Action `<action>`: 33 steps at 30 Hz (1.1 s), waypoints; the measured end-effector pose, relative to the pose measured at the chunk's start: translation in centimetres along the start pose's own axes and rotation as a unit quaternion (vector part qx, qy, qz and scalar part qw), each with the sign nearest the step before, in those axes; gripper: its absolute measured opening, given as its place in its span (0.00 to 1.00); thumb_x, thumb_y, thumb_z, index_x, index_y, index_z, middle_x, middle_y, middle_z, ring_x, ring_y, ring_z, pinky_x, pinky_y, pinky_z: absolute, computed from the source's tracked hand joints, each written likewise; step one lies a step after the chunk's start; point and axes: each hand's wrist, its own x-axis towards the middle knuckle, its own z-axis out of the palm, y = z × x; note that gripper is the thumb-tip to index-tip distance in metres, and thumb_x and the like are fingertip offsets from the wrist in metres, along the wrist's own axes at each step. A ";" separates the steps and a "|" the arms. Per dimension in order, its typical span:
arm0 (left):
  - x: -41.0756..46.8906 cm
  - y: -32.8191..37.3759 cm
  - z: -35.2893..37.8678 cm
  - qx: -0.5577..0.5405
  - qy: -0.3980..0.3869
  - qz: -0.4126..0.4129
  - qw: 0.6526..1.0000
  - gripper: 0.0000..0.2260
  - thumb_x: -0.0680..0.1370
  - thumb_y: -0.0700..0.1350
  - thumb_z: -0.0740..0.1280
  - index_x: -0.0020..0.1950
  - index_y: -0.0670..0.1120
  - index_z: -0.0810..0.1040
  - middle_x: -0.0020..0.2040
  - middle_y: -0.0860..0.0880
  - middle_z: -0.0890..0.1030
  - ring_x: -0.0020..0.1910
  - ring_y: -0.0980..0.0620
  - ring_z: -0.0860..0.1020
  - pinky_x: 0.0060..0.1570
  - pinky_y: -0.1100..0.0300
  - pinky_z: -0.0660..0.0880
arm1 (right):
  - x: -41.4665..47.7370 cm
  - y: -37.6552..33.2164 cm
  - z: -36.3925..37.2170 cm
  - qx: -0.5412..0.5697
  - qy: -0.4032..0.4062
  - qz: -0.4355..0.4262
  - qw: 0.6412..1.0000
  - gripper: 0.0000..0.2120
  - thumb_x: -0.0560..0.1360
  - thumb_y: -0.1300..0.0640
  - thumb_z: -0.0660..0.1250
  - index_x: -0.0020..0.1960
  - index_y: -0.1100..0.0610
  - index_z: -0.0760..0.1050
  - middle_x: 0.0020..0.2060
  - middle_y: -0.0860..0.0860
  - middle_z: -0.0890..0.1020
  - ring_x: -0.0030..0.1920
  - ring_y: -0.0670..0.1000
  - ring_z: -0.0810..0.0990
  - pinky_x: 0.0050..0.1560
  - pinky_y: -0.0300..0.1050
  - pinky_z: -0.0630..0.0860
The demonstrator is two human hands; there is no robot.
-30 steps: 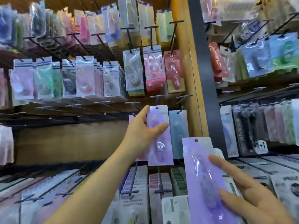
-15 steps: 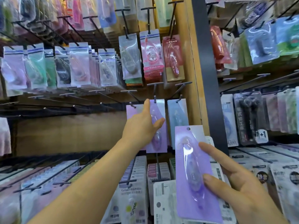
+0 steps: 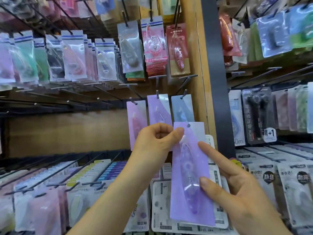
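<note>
A purple blister pack [image 3: 189, 189] with a clear correction-tape dispenser stands upright in front of me. My right hand [image 3: 240, 192] holds it from the right, thumb on the front and forefinger stretched up along its edge. My left hand [image 3: 155, 141] pinches the pack's upper left edge, its other fingers curled. Behind the hands, a second purple pack [image 3: 158, 109] hangs on a black peg, between a pink-purple pack [image 3: 136, 119] and a grey-blue pack [image 3: 182, 107].
Pegboard shelves carry many hanging packs: pastel ones [image 3: 71, 56] at upper left, a red-and-tan pack [image 3: 177, 50] above. A wooden post [image 3: 198, 73] and dark upright [image 3: 215, 82] split the displays. Long black pegs [image 3: 105, 92] stick out toward me. White packs [image 3: 271, 180] fill the lower right.
My left hand left the hanging purple pack on its peg and came down to pinch the top of the pack in my right hand. The right hand raised that pack.
</note>
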 end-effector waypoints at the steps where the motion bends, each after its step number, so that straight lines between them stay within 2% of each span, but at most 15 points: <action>1: 0.1 0.0 -0.1 -0.031 -0.006 -0.020 0.999 0.08 0.75 0.49 0.72 0.42 0.45 0.81 0.33 0.51 0.79 0.31 0.57 0.75 0.32 0.65 0.72 | 0.0 0.1 0.1 -0.004 -0.014 0.005 1.000 0.32 0.61 0.38 0.77 0.63 0.31 0.73 0.63 0.36 0.78 0.68 0.39 0.73 0.69 0.45 0.69; 2: 0.2 0.0 -0.2 -0.053 -0.014 -0.028 0.998 0.07 0.75 0.47 0.73 0.41 0.45 0.81 0.35 0.49 0.80 0.32 0.55 0.76 0.33 0.63 0.74 | 0.0 0.0 0.2 -0.003 -0.023 0.011 1.000 0.33 0.60 0.35 0.76 0.64 0.31 0.73 0.64 0.37 0.78 0.68 0.41 0.73 0.70 0.50 0.69; 3: 0.3 0.1 -0.3 -0.066 -0.023 -0.030 0.997 0.07 0.75 0.46 0.72 0.41 0.44 0.81 0.36 0.47 0.81 0.33 0.53 0.77 0.34 0.61 0.75 | 0.1 -0.1 0.3 0.013 -0.023 0.018 0.999 0.31 0.61 0.37 0.76 0.63 0.31 0.73 0.63 0.37 0.79 0.67 0.42 0.74 0.69 0.51 0.70; 5: 0.4 0.0 -0.5 -0.080 -0.026 -0.029 0.996 0.07 0.77 0.44 0.70 0.44 0.41 0.81 0.37 0.46 0.82 0.34 0.52 0.79 0.35 0.60 0.76 | 0.3 0.0 0.3 0.057 -0.013 0.027 0.998 0.25 0.65 0.44 0.73 0.60 0.31 0.76 0.57 0.40 0.83 0.62 0.42 0.79 0.60 0.40 0.76; 6: 0.5 0.0 -0.6 -0.083 -0.019 -0.028 0.996 0.07 0.78 0.43 0.69 0.46 0.39 0.80 0.37 0.45 0.82 0.33 0.52 0.80 0.34 0.61 0.77 | 0.4 0.1 0.3 0.072 -0.004 0.030 0.997 0.23 0.65 0.46 0.72 0.60 0.32 0.77 0.55 0.41 0.84 0.61 0.42 0.80 0.56 0.33 0.76; 8: 1.2 0.3 -1.1 -0.083 0.016 -0.021 0.996 0.07 0.80 0.43 0.66 0.47 0.39 0.78 0.35 0.47 0.81 0.30 0.55 0.79 0.31 0.61 0.76 | 0.6 0.3 0.1 0.090 0.010 0.032 0.995 0.24 0.66 0.49 0.73 0.60 0.33 0.77 0.57 0.44 0.84 0.60 0.41 0.80 0.53 0.28 0.74; 11: 3.0 1.5 -2.6 -0.071 0.099 0.008 0.993 0.06 0.80 0.45 0.67 0.48 0.42 0.79 0.34 0.48 0.80 0.26 0.57 0.78 0.25 0.64 0.73 | 0.7 0.1 0.0 0.172 0.006 0.053 0.984 0.38 0.51 0.41 0.83 0.61 0.38 0.79 0.59 0.49 0.83 0.59 0.47 0.82 0.51 0.35 0.78; 14: 5.1 2.6 -3.7 -0.047 0.148 0.039 0.987 0.07 0.78 0.47 0.69 0.49 0.44 0.82 0.43 0.44 0.84 0.37 0.51 0.82 0.32 0.58 0.78 | 0.8 0.2 -0.3 0.203 0.013 0.063 0.977 0.43 0.44 0.39 0.84 0.59 0.40 0.80 0.58 0.49 0.84 0.57 0.50 0.83 0.48 0.40 0.80; 16: 6.2 2.8 -3.6 -0.021 0.157 0.049 0.986 0.06 0.78 0.49 0.70 0.47 0.47 0.83 0.46 0.43 0.84 0.44 0.46 0.82 0.42 0.49 0.81 | 0.9 0.2 -0.4 0.202 0.010 0.066 0.977 0.43 0.44 0.39 0.84 0.59 0.40 0.81 0.58 0.50 0.84 0.57 0.51 0.83 0.47 0.40 0.81; 17: 6.6 2.8 -3.4 -0.011 0.159 0.050 0.986 0.06 0.78 0.49 0.69 0.46 0.48 0.82 0.46 0.43 0.84 0.44 0.47 0.82 0.45 0.48 0.81 | 1.0 0.2 -0.4 0.201 0.008 0.067 0.977 0.43 0.43 0.39 0.84 0.59 0.40 0.81 0.57 0.50 0.84 0.56 0.51 0.83 0.46 0.40 0.81; 21: 7.9 2.4 -2.9 0.016 0.175 0.050 0.983 0.05 0.79 0.49 0.68 0.46 0.50 0.81 0.44 0.47 0.83 0.47 0.48 0.82 0.43 0.55 0.80 | 1.1 0.2 -0.6 0.198 0.008 0.071 0.977 0.43 0.42 0.40 0.84 0.58 0.42 0.82 0.57 0.51 0.84 0.55 0.50 0.84 0.45 0.39 0.81; 24: 8.6 1.8 -2.9 0.022 0.174 0.051 0.983 0.05 0.79 0.50 0.68 0.46 0.50 0.81 0.45 0.48 0.82 0.49 0.48 0.81 0.45 0.54 0.79 | 1.2 0.4 -1.0 0.181 0.003 0.071 0.981 0.43 0.43 0.37 0.83 0.58 0.38 0.80 0.57 0.50 0.84 0.57 0.50 0.83 0.49 0.42 0.81; 27: 9.0 1.0 -2.9 0.057 0.173 0.055 0.982 0.05 0.79 0.50 0.68 0.46 0.51 0.80 0.45 0.50 0.80 0.48 0.52 0.79 0.48 0.53 0.79 | 1.2 0.4 -1.3 0.154 0.003 0.060 0.986 0.42 0.44 0.34 0.82 0.58 0.35 0.79 0.57 0.48 0.84 0.59 0.49 0.82 0.55 0.43 0.79; 30: 9.4 0.2 -2.9 0.119 0.200 0.091 0.968 0.06 0.78 0.52 0.69 0.47 0.49 0.80 0.42 0.53 0.80 0.44 0.55 0.78 0.48 0.49 0.80 | 1.2 0.5 -1.6 0.154 0.000 0.057 0.986 0.42 0.45 0.34 0.82 0.59 0.36 0.79 0.56 0.48 0.84 0.57 0.49 0.83 0.49 0.39 0.80; 33: 9.5 -0.4 -3.0 0.208 0.218 0.141 0.943 0.08 0.78 0.53 0.68 0.52 0.50 0.78 0.42 0.54 0.80 0.45 0.53 0.79 0.49 0.50 0.79 | 1.1 0.4 -1.3 0.138 -0.001 0.054 0.989 0.39 0.47 0.33 0.81 0.59 0.38 0.80 0.56 0.48 0.85 0.56 0.50 0.84 0.48 0.38 0.80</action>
